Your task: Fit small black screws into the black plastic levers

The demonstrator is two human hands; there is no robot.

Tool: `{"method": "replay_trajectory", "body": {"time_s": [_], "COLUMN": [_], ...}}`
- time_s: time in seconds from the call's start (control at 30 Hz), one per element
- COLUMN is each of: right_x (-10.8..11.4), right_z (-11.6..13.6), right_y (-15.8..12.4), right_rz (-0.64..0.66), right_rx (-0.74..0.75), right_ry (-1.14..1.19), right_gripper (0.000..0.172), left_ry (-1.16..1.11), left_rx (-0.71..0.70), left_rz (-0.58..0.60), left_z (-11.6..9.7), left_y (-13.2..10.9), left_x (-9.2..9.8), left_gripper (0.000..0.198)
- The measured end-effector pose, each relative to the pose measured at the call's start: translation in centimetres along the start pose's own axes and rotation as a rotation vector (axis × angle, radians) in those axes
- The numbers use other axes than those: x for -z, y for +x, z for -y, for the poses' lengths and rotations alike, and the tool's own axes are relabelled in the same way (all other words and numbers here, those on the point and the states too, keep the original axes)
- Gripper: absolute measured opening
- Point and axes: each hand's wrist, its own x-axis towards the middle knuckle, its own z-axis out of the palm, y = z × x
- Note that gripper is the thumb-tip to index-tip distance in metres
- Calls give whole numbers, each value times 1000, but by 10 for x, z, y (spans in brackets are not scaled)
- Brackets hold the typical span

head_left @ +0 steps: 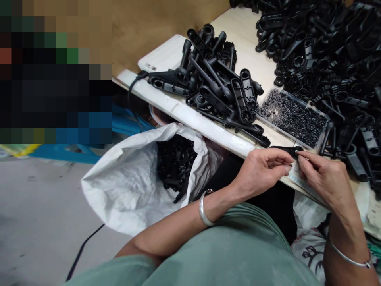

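My left hand (264, 169) is at the table's front edge, thumb and forefinger pinched together. A tiny dark bit shows at its fingertips, too small to name. My right hand (326, 176) is just to the right, its thumb and forefinger closed together over the end of a black plastic arm (282, 149); what they pinch is hidden. That arm lies flat at the edge, partly behind my fingers. Just beyond my hands is a clear plastic box (293, 140) filled with many small black pieces (300, 115).
A heap of black plastic arms (220, 83) lies left of the box, a larger pile of black parts (327, 51) to the right. Below the table edge (190, 115) an open white sack (125, 178) holds more black parts. A black strap (135, 87) hangs at the left.
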Motion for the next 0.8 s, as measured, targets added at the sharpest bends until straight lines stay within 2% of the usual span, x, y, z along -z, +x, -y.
{"method": "replay_trajectory", "body": {"time_s": [0.13,0.3,0.43,0.63,0.8], "right_x": [4,9,11,15,17], "right_z": [1,2,-3,-11,-12], "right_y": [8,16,22,30,31], "right_rz": [110,214,242,353,330], "right_rx": [-18,-21,29,106,237], "right_ry": [79,114,131,73,23], "right_gripper": [31,31,27,23,23], "left_ry": [134,222,225,226,231], "left_rx": [-79,-64,-38,-21,-3], "left_rz": [-46,-110,-123,-134,-135], "left_z": [5,7,7,7,7], "left_y": [5,6,9,11,11], "left_x": [-4,-7,-8,-8,-8], "left_gripper": [10,13,14,13,13]}}
